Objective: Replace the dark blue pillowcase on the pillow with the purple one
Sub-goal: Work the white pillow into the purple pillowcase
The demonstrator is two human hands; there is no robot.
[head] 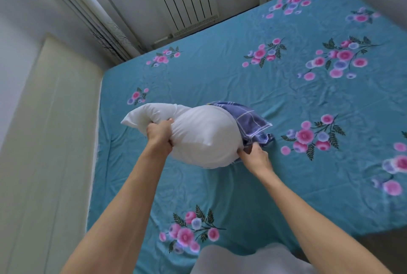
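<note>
pillow (198, 137), bare and white, is held above the bed (286, 101), near the side of the mattress closest to the wall. most of its body is uncovered; only the far right end is wrapped in the dark blue pillowcase (248, 122), a checked cloth with pale lines, which is bunched there and trails down onto the sheet. the pillow is squeezed into a narrow waist near its left end, with one white corner sticking out past the grip toward the left.

the left hand (159, 133) is closed tightly around that waist, fingers curled over the top and thumb underneath. the right hand (255, 155) is placed at the lower right edge of the pillow, where the pillowcase's open edge lies; its fingers are pressed together on a fold of the blue cloth, though the exact pinch is partly hidden by the hand itself. both forearms are bare and are stretched forward from the bottom of the view.

the bed is covered by a teal sheet printed with pink and lilac flower sprays. a white radiator (185, 0) is mounted on the wall beyond the bed's far edge, and a pale panel (48, 141) is seen alongside the bed on the left. a blurred white mass is seen at the bottom edge; what it is cannot be told. the purple pillowcase cannot be made out.
</note>
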